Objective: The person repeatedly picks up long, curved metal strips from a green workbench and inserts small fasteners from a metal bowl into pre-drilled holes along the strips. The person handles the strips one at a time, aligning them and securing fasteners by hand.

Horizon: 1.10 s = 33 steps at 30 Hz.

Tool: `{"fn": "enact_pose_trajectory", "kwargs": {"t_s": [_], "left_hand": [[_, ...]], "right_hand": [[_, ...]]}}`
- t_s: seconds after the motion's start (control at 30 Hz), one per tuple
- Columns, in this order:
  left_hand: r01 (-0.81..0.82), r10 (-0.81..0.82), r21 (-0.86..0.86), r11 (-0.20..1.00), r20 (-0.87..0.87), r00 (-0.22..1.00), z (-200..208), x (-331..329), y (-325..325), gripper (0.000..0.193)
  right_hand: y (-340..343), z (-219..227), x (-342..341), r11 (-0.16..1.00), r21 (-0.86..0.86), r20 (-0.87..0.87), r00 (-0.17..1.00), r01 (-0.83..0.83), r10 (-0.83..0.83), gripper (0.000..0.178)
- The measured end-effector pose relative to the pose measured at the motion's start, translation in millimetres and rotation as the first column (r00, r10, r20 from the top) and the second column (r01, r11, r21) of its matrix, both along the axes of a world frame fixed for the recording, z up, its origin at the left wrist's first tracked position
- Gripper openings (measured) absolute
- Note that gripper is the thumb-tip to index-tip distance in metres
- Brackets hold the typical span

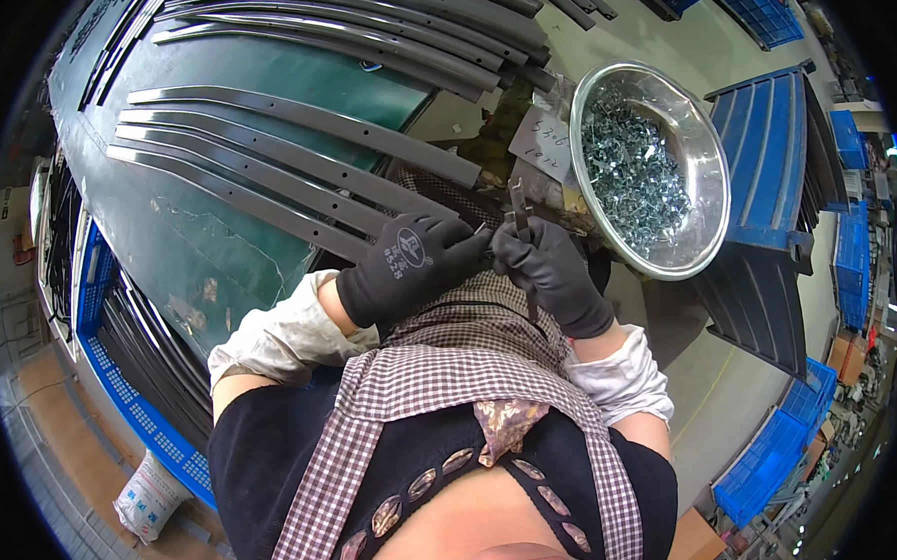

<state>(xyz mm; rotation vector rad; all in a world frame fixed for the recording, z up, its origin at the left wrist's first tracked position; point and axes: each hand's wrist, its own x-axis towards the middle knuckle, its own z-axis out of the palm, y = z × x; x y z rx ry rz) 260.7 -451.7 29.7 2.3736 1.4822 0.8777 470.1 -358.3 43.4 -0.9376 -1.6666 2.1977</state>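
My left hand (pixel 408 267), in a black glove, lies over the near ends of the dark metal strips (pixel 254 173). Its fingers and thumb pinch together at a small shiny metal piece (pixel 481 228), mostly hidden by the glove. Close beside it, my right hand (pixel 553 275), gloved in black too, closes round a narrow dark metal tool (pixel 518 199) with a notched upper end; its lower end sticks out below the fist. The fingertips of both hands almost meet in front of my checked apron (pixel 463 379). Small holes run along the strips, which lie side by side.
A steel bowl (pixel 708 159) full of small shiny metal clips (pixel 634 172) stands right of my hands, by a handwritten card (pixel 543 144). More strips (pixel 358 34) lie across the green table (pixel 217 245). Blue crates (pixel 763 156) stand right; another blue crate (pixel 133 394) holds strips at left.
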Motion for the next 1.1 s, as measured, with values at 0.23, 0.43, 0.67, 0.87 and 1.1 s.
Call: {"fn": "enact_pose_trajectory", "kwargs": {"t_s": [0.23,0.43,0.67,0.87,1.1], "left_hand": [[0.187,-0.169,-0.128,0.974,0.139,0.976,-3,-23,1,0.030],[0.277,-0.277,-0.005,0.961,-0.032,0.960,-4,-23,9,0.017],[0.155,-0.147,-0.047,0.987,0.142,0.979,-3,-64,37,0.056],[-0.198,0.187,-0.117,0.973,-0.100,0.977,-20,-113,63,0.050],[-0.156,0.149,-0.159,0.975,-0.057,0.987,-18,-110,65,0.040]], "right_hand": [[-3,-6,-7,0.890,0.449,0.065,0.996,-0.082,0.059,0.057],[6,-3,-7,0.875,0.430,0.146,0.974,-0.220,0.174,0.058],[8,-21,-4,0.641,0.756,0.158,0.987,-0.130,0.013,0.041],[28,-51,-11,0.444,0.895,0.110,0.983,-0.034,-0.146,0.032],[34,-74,-18,0.450,0.893,0.040,0.995,0.007,-0.095,0.035]]}}
